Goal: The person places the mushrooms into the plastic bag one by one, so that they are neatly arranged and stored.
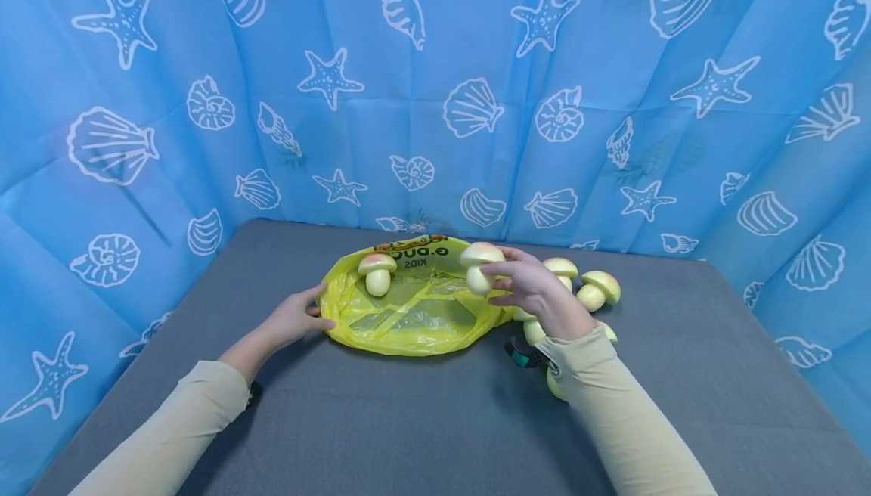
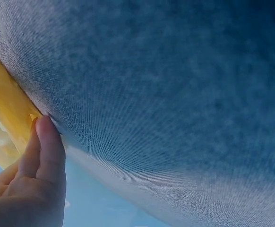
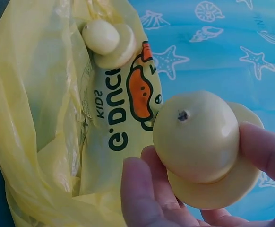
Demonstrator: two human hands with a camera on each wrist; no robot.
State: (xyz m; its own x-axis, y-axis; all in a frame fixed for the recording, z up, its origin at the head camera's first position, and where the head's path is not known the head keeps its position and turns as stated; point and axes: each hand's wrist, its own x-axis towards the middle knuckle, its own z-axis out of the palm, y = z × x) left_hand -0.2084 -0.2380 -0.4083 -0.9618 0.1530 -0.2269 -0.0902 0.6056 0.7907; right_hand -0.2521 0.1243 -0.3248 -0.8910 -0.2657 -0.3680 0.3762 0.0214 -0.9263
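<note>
A yellow plastic bag (image 1: 401, 337) lies with its mouth spread wide on the table; black lettering and an orange print show on it. My left hand (image 1: 294, 320) holds the bag's left rim, and in the left wrist view its fingertips (image 2: 47, 126) are at the yellow edge. Over the right part of the bag, my right hand (image 1: 534, 288) grips a pale model mushroom (image 3: 196, 137) between thumb and fingers, its stem end facing the right wrist camera. Another mushroom (image 1: 377, 275) is inside the bag, toward the back left.
Several more mushrooms (image 1: 599, 289) lie on the grey table (image 1: 381, 420) right of the bag, partly hidden behind my right hand and forearm. A blue curtain (image 1: 435, 141) with white shell and starfish prints hangs behind the table and along its sides.
</note>
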